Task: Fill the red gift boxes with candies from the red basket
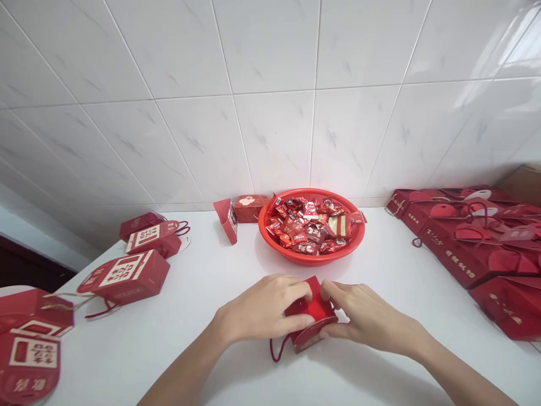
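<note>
A small red box (315, 309) with its top open lies on the white table in front of me, below the basket. My left hand (281, 304) grips its left side, thumb on the near flap and fingertips at the opening. On the right side, my right hand (357, 313) holds the box with its thumb at the near corner and its fingers bent over the far edge. A dark red cord (276, 356) loops out at the box's lower left. Past the box stands a red plastic basket (310, 259) full of red-wrapped sweets (310, 228).
Several red gift boxes (135, 276) lie along the table's left side. More red boxes (456, 254) stand in rows at the right. A small red box (250, 208) and a folded red card (228, 221) are beside the basket, near the tiled wall (274, 141).
</note>
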A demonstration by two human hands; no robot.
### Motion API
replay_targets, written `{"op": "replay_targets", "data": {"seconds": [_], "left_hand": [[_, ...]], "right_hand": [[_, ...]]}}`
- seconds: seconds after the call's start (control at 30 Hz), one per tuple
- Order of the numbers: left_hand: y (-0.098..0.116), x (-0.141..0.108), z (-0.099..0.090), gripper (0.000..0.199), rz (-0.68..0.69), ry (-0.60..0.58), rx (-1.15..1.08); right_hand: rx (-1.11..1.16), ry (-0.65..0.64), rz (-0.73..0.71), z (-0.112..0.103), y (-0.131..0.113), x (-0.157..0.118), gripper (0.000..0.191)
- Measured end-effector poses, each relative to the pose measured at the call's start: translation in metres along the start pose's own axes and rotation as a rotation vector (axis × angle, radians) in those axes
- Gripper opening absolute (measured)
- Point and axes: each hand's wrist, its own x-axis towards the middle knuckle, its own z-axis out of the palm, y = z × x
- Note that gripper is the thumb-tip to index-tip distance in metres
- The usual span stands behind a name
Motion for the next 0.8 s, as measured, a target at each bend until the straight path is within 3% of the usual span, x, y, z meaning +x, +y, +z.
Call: {"op": "replay_targets", "data": {"seconds": [0.1, 0.27, 0.4, 0.53, 0.67, 0.8], "left_hand": [[0.000, 0.004, 0.005, 0.015, 0.015, 0.014, 0.035], [-0.001, 0.003, 0.004, 0.034, 0.011, 0.036, 0.000], [-0.001, 0.002, 0.002, 0.019, -0.091, -0.016, -0.002], [-0.003, 0.001, 0.002, 0.024, -0.251, -0.014, -0.027], [-0.008, -0.003, 0.004, 0.038, -0.392, -0.046, -0.133], [-0.014, -0.004, 0.007, 0.046, -0.418, -0.111, -0.228]], "right_hand": [[0.073, 0.002, 0.018, 0.003, 0.009, 0.003, 0.041], [0.128, 0.012, 0.100, 0.005, 0.018, 0.009, 0.044], [0.270, -0.006, 0.134, 0.007, 0.028, 0.011, 0.050], [0.421, -0.072, 0.083, 0.009, 0.037, 0.017, 0.071], [0.597, -0.125, -0.080, 0.010, 0.038, 0.023, 0.062], [0.463, -0.037, -0.018, 0.013, 0.039, 0.027, 0.053]]}}
